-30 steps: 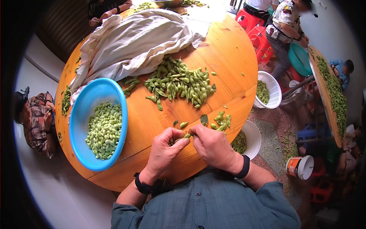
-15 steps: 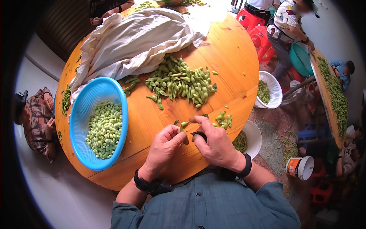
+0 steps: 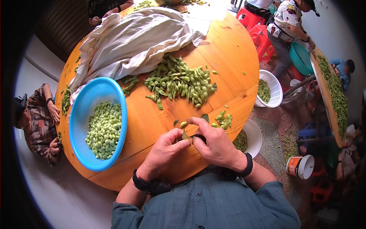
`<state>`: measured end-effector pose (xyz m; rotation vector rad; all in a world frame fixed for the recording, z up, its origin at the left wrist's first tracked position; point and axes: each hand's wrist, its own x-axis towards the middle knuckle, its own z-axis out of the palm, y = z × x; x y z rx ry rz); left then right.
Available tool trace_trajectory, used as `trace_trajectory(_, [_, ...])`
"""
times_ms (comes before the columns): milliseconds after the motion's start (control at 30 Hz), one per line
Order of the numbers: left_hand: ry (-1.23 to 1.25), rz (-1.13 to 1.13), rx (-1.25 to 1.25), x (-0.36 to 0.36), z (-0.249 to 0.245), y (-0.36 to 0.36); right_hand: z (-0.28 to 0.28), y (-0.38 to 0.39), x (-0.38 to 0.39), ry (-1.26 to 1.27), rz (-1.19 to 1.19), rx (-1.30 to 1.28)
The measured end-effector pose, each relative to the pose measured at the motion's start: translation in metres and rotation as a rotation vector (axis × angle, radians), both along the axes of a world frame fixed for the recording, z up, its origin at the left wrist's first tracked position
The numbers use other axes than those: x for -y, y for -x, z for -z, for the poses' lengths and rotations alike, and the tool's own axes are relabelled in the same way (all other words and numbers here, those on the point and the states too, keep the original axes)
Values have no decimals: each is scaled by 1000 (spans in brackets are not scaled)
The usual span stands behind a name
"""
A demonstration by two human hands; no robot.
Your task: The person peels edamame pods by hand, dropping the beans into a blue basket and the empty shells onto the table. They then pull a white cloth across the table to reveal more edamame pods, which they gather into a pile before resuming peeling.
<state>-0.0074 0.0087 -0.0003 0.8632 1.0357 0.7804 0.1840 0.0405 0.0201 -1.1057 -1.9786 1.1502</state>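
My left hand (image 3: pixel 167 149) is closed, pinching a green bean pod (image 3: pixel 185 134) between thumb and fingers. Close beside it, my right hand (image 3: pixel 215 144) has its fingers curled, with a small black thing (image 3: pixel 199 138) at the thumb; I cannot tell what it is. A pale green bean (image 3: pixel 183 124) shows just past the pod, by the right index fingertip. Beyond both hands lies a heap of unshelled pods (image 3: pixel 179 82). To the left, a blue basket (image 3: pixel 124 126) holds many shelled beans (image 3: pixel 102 131).
A crumpled white cloth (image 3: pixel 133 42) covers part of the round wooden table (image 3: pixel 232 49). Several loose pods (image 3: pixel 222 120) lie right of my hands. White baskets (image 3: pixel 278 89) and a white bucket (image 3: pixel 305 168) stand on the floor. A person (image 3: pixel 38 122) sits at the left; others work at another table.
The pod in my left hand has turned more upright and a bean now shows beyond it. My left hand has shifted slightly. The person at the left has lowered their hands.
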Motion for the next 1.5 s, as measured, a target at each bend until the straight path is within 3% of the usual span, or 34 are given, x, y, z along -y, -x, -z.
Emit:
trace_trajectory(133, [-175,144,-257,-3,5,7,1,-6,-3,-106,-165,45])
trace_trajectory(233, [-39,173,-228,-5,-3,8,5,-8,-3,-104,-211,96])
trace_trajectory(300, [0,43,-25,-3,-1,7,10,-7,-2,-81,-111,30])
trace_trajectory(433, [5,-53,16,-1,-3,4,13,-6,0,-100,-37,-27])
trace_trajectory(633, [-178,-118,-135,3,4,-2,9,-3,2,-71,8,-22])
trace_trajectory(700, [-305,-120,-335,5,-2,-5,13,-2,2,-119,20,-31])
trace_trajectory(833, [-344,-140,-382,6,-4,-10,9,0,4,-90,41,-14])
trace_trajectory(1033, [-663,-96,-539,7,0,-12,13,0,5,-104,23,1])
trace_trajectory(1233, [-351,-208,-129,3,11,-6,13,-3,-2,-133,-54,-69])
trace_trajectory(1300, [-23,-114,181,0,5,3,12,-3,-2,-171,-99,-82])
trace_trajectory(1433, [188,-13,564,-9,15,13,8,-2,-5,-35,-136,-175])
trace_trajectory(1467, [188,-13,562,-7,13,9,6,-1,-5,59,-103,-172])
trace_trajectory(1500, [75,-136,404,-5,2,-2,5,-1,-5,153,-70,-168])
